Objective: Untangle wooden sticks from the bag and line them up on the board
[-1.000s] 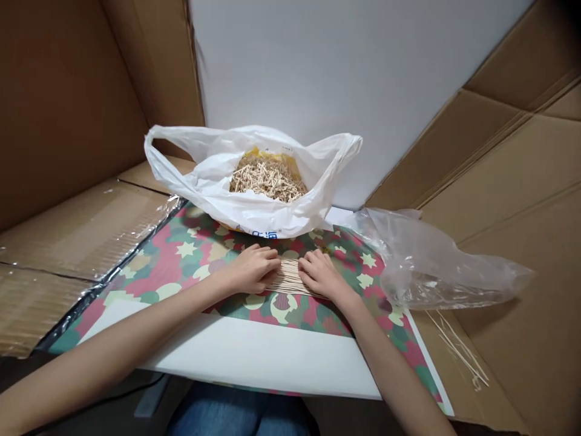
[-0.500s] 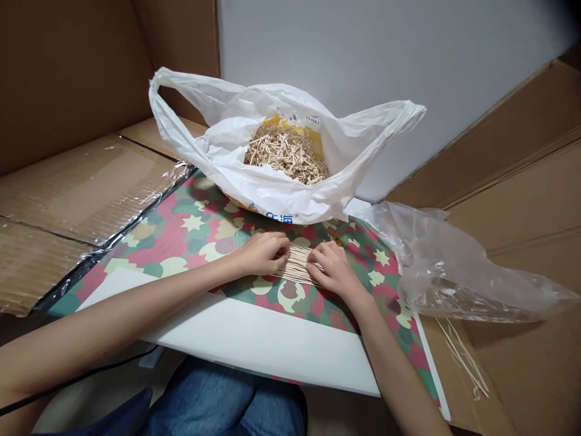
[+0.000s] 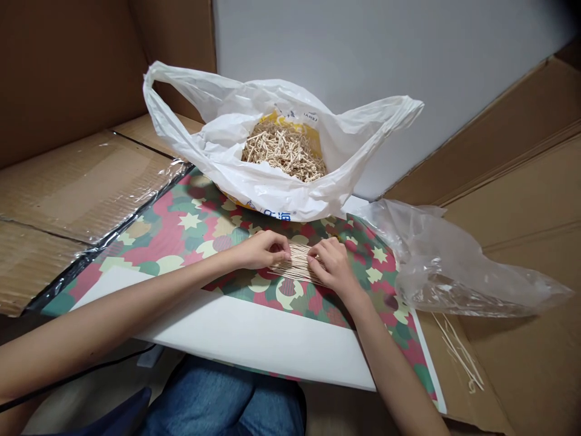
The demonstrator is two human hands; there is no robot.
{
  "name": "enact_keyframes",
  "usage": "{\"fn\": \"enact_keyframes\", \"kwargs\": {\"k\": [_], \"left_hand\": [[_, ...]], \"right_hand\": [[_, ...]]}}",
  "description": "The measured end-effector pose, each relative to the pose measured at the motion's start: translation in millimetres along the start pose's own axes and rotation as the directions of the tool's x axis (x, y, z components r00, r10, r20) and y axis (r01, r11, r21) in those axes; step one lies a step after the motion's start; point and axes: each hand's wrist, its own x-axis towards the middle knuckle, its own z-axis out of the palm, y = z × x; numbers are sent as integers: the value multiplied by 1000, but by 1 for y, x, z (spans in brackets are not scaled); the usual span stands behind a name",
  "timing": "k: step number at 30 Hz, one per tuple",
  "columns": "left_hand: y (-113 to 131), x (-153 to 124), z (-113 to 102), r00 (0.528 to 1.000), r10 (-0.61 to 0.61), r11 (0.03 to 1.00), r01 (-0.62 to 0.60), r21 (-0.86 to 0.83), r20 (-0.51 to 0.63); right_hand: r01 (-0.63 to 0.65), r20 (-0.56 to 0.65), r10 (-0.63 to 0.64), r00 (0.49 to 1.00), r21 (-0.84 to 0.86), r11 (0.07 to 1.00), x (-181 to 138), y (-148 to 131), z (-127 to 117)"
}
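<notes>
A row of thin, pale strands [image 3: 298, 263] lies side by side on the camouflage-patterned sheet. At the row's left end is my left hand [image 3: 264, 249], thumb and forefinger bent together in a pinch on the strands. My right hand [image 3: 330, 261] rests over the right end, its fingers curled down onto them. Both hands hide the ends of the row, so the exact grip at the fingertips is partly covered. Just behind them stands a white plastic bag [image 3: 354, 148], its mouth spread wide, with a heap of short, pale, knotted strands [image 3: 285, 148] inside.
The patterned sheet [image 3: 190, 221] covers the board, with a white strip [image 3: 254, 339] along its near side. To the right lies a clear plastic bag [image 3: 454, 266]. A few loose strands [image 3: 458, 351] rest on the cardboard [image 3: 521, 339]. Cardboard panels flank both sides.
My left thumb and forefinger have shifted, and a rounded gap now shows between them. The right hand stays nearly in place. The whole view has moved slightly.
</notes>
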Motion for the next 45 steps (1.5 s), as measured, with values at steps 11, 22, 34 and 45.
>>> {"fn": "enact_keyframes", "kwargs": {"k": [11,22,34,45], "left_hand": [[7,-4,-1,988,153,884,-124,-451,28],[10,-3,12,999,14,679,-45,-733,-49],[10,-5,19,999,-7,526,-26,-850,-35],[10,-4,23,1000,-24,483,15,-875,4]], "right_hand": [[17,-93,17,996,351,936,0,-26,1],[-231,80,245,966,686,690,-1,-31,4],[-295,211,251,945,882,368,3,-34,10],[-294,220,293,931,925,241,2,-37,9]]}}
